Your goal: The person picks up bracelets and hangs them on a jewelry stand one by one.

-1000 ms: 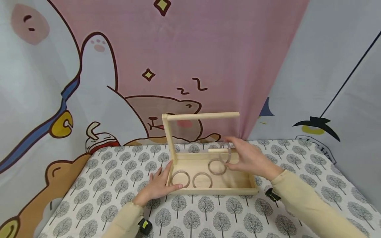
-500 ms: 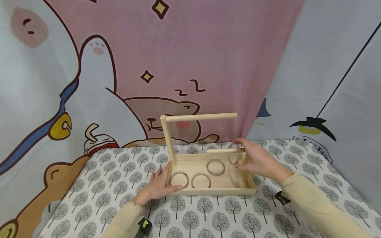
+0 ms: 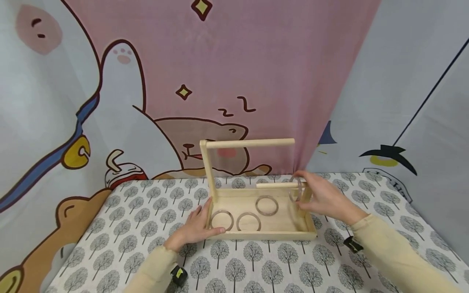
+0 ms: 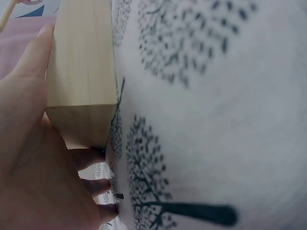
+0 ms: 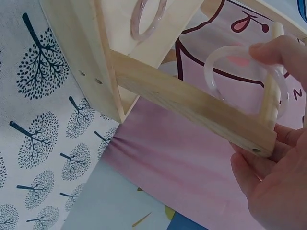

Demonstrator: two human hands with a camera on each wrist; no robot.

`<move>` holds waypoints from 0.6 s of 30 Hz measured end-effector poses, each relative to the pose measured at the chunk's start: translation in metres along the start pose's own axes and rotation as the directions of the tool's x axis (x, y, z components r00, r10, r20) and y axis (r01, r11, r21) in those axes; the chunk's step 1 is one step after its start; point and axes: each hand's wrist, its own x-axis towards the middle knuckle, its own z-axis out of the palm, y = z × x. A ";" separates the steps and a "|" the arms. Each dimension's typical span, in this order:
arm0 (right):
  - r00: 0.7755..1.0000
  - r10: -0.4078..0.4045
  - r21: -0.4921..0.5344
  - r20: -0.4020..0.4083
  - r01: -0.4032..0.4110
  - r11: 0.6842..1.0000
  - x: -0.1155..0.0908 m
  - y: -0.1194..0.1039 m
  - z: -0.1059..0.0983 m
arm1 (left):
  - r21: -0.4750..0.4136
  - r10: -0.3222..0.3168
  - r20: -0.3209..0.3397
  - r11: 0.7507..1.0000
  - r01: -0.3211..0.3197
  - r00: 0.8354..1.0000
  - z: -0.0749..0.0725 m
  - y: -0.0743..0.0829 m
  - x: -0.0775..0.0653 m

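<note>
A light wooden jewellery stand (image 3: 261, 235) has a shallow tray, a tall left post with an upper rod (image 3: 253, 143), and a short right post with a lower rod (image 3: 272, 185). My right hand (image 3: 324, 197) pinches a translucent bangle (image 5: 209, 79) that encircles the lower rod close to the short post (image 5: 192, 103). Three similar bangles lie in the tray: one at left (image 3: 232, 221), one at front centre (image 3: 259, 224), one farther back (image 3: 277, 206). My left hand (image 3: 196, 228) holds the tray's front left corner, thumb over the front rim, fingers along the outer side.
A white cloth (image 3: 146, 244) printed with grey trees covers the table. Behind it hangs a cartoon-patterned curtain (image 3: 278, 73), close to the stand's back. The upper rod passes above the tray, its right end free.
My right hand has moved the pinched bangle rightward along the lower rod, from its middle to near the short post. The left hand keeps its place on the tray corner.
</note>
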 end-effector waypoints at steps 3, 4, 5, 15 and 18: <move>1.000 0.000 0.007 0.000 0.000 1.000 -0.001 0.001 0.000 | -0.001 0.000 0.000 1.000 0.000 1.000 0.001 -0.001 0.000; 1.000 0.002 0.016 0.000 -0.002 1.000 -0.002 0.001 0.000 | -0.004 0.000 -0.001 1.000 0.000 1.000 0.001 -0.001 0.000; 1.000 0.005 0.030 0.000 -0.005 1.000 -0.002 0.001 -0.001 | -0.006 -0.001 -0.002 1.000 0.001 1.000 0.001 -0.001 0.000; 0.999 0.028 0.154 -0.023 -0.024 0.988 -0.009 0.012 0.005 | 0.001 -0.011 -0.001 1.000 0.011 1.000 0.001 0.001 -0.001; 0.999 0.021 0.172 -0.030 -0.016 0.985 -0.009 0.014 0.006 | 0.003 -0.008 -0.001 1.000 0.008 1.000 0.001 0.001 -0.001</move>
